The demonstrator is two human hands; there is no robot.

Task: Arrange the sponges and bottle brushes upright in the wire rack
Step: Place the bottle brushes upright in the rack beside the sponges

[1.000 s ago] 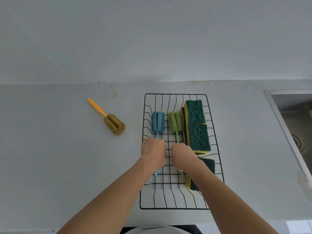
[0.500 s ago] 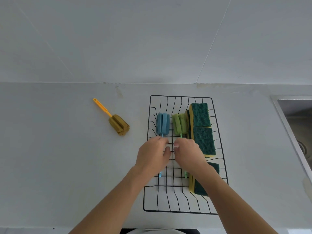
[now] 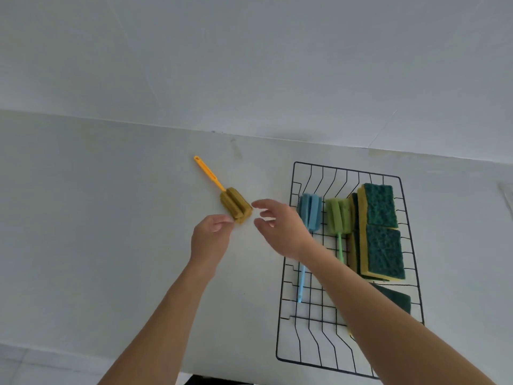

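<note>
Your wire rack [image 3: 292, 245] holds the blue brush [image 3: 310, 212] and green brush [image 3: 338, 215] lying side by side, with the sponges [image 3: 379, 232] standing on edge along its right side. The yellow brush [image 3: 234, 205] lies on the table [image 3: 97, 218], just beyond your fingers. Half a second ago both hands were in the rack on the brush handles; now your left hand [image 3: 211, 240] and right hand [image 3: 280, 226] are outside it, fingers loose and empty, either side of the yellow brush's head.

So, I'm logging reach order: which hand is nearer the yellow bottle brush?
Left. The left hand nearly touches the yellow bottle brush head's near end; the right hand is open just to its right.
</note>
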